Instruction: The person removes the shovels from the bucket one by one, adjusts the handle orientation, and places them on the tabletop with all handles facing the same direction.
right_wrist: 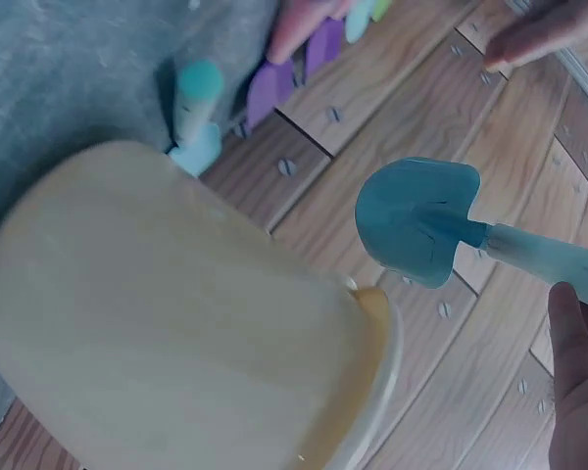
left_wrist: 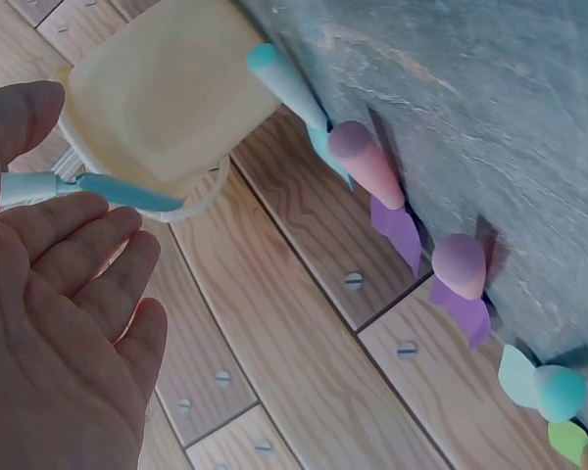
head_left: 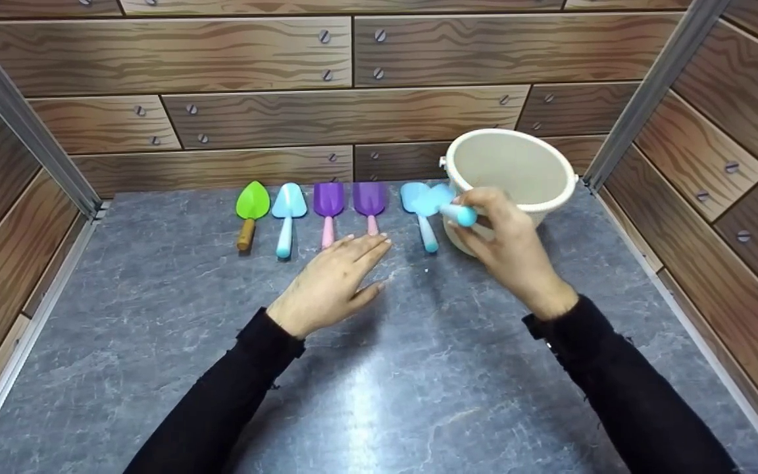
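Note:
My right hand [head_left: 510,243] pinches a small blue shovel [right_wrist: 416,220] by its pale blue handle, raised in front of the cream bucket [head_left: 517,168]. The shovel's blade points left, overlapping another blue shovel [head_left: 428,236] that lies on the table. Palm down and fingers extended, my left hand [head_left: 333,283] holds nothing and hovers near the pink handles of two purple shovels, one on the left [head_left: 328,197] and one on the right [head_left: 370,196]. Farther left lie a light blue shovel [head_left: 289,203] and a green shovel [head_left: 252,199] with a brown handle.
The row of shovels lies along the back of the grey marbled table [head_left: 175,342], blades towards the wood-patterned wall [head_left: 254,118]. The bucket stands upright at the back right. Side panels [head_left: 734,191] and metal corner posts [head_left: 655,85] enclose the table.

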`<act>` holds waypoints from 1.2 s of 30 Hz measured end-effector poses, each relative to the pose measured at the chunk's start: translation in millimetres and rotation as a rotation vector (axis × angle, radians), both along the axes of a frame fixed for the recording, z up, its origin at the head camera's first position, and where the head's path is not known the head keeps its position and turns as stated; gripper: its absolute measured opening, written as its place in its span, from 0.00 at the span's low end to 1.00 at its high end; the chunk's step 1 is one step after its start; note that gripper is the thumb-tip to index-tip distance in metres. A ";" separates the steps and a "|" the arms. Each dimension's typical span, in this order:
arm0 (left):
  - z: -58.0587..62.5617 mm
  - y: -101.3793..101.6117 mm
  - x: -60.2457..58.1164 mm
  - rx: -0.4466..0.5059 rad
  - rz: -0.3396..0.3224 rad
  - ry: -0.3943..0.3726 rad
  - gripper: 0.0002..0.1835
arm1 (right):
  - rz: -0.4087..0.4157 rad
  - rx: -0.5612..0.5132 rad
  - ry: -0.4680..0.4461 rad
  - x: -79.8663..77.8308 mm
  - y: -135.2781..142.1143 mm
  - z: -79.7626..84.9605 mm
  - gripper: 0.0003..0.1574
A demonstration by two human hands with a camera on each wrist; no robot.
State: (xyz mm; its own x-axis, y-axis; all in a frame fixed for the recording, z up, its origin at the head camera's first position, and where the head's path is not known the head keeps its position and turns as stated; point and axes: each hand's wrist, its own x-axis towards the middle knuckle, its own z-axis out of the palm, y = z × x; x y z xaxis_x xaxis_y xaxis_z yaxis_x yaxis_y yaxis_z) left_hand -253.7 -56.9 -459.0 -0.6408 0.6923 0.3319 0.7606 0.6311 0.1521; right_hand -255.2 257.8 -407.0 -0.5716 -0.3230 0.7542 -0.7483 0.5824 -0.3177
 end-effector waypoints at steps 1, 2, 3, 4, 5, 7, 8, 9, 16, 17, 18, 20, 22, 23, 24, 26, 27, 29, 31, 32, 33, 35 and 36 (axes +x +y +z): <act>-0.3 -0.7 0.1 -0.007 -0.002 0.003 0.39 | 0.006 0.008 -0.003 -0.2 -0.8 -2.9 0.25; -0.8 -1.4 0.2 -0.014 -0.005 0.008 0.39 | 0.013 0.017 -0.007 -0.3 -1.5 -5.7 0.24; -1.4 -2.1 0.4 -0.022 -0.006 0.014 0.39 | 0.018 0.025 -0.010 -0.4 -2.3 -8.3 0.24; -2.0 -3.0 0.7 -0.028 -0.008 0.019 0.38 | 0.021 0.033 -0.010 -0.5 -3.1 -10.8 0.23; -2.7 -3.9 1.0 -0.032 -0.011 0.024 0.38 | 0.025 0.039 -0.011 -0.7 -3.7 -13.5 0.23; -4.3 -5.3 1.5 -0.034 -0.015 0.025 0.38 | 0.034 0.050 -0.014 -1.4 -5.2 -19.1 0.22; -5.1 -6.1 1.8 -0.034 -0.017 0.026 0.38 | 0.043 0.052 -0.018 -1.9 -6.1 -22.0 0.22; -5.9 -6.8 2.1 -0.035 -0.017 0.026 0.38 | 0.050 0.054 -0.021 -2.3 -7.1 -24.9 0.22; -10.9 -9.0 2.7 -0.062 -0.014 0.010 0.39 | 0.078 0.086 -0.011 -6.5 -12.6 -46.5 0.24; -11.7 -9.1 2.7 -0.065 -0.015 0.006 0.39 | 0.072 0.098 -0.003 -6.6 -13.2 -48.9 0.25; -12.3 -9.2 2.7 -0.070 -0.015 0.002 0.39 | 0.066 0.110 0.002 -6.9 -13.5 -51.4 0.25; -13.5 -9.4 2.5 -0.074 -0.017 -0.003 0.39 | 0.055 0.130 0.005 -7.2 -13.8 -55.8 0.26; -14.1 -9.5 2.3 -0.077 -0.016 -0.004 0.39 | 0.049 0.140 -0.002 -7.3 -14.2 -59.5 0.26; -14.3 -9.6 2.3 -0.077 -0.016 -0.005 0.39 | 0.048 0.143 -0.008 -7.2 -14.4 -61.0 0.27; -14.3 -9.7 2.4 -0.077 -0.016 -0.006 0.39 | 0.047 0.149 -0.014 -7.4 -14.6 -62.7 0.27; -14.5 -9.7 2.4 -0.074 -0.017 -0.010 0.39 | 0.050 0.155 -0.024 -7.4 -15.4 -65.7 0.28; -14.6 -9.7 2.5 -0.074 -0.018 -0.013 0.39 | 0.051 0.157 -0.030 -7.4 -15.8 -67.2 0.28; -15.0 -9.9 2.8 -0.075 -0.018 -0.015 0.39 | 0.055 0.160 -0.042 -7.2 -16.9 -69.8 0.28; -15.4 -10.1 3.0 -0.076 -0.018 -0.016 0.39 | 0.056 0.162 -0.058 -6.6 -18.0 -71.7 0.28; -15.5 -10.2 3.1 -0.076 -0.018 -0.015 0.39 | 0.056 0.164 -0.068 -6.1 -18.4 -72.3 0.28; -15.6 -10.3 3.3 -0.076 -0.018 -0.015 0.39 | 0.054 0.168 -0.075 -5.6 -18.8 -72.9 0.27; -15.8 -10.2 3.3 -0.072 -0.020 -0.015 0.39 | 0.050 0.175 -0.090 -4.2 -19.4 -73.5 0.27; -15.7 -9.9 3.4 -0.069 -0.021 -0.016 0.39 | 0.046 0.180 -0.099 -3.5 -19.5 -73.7 0.27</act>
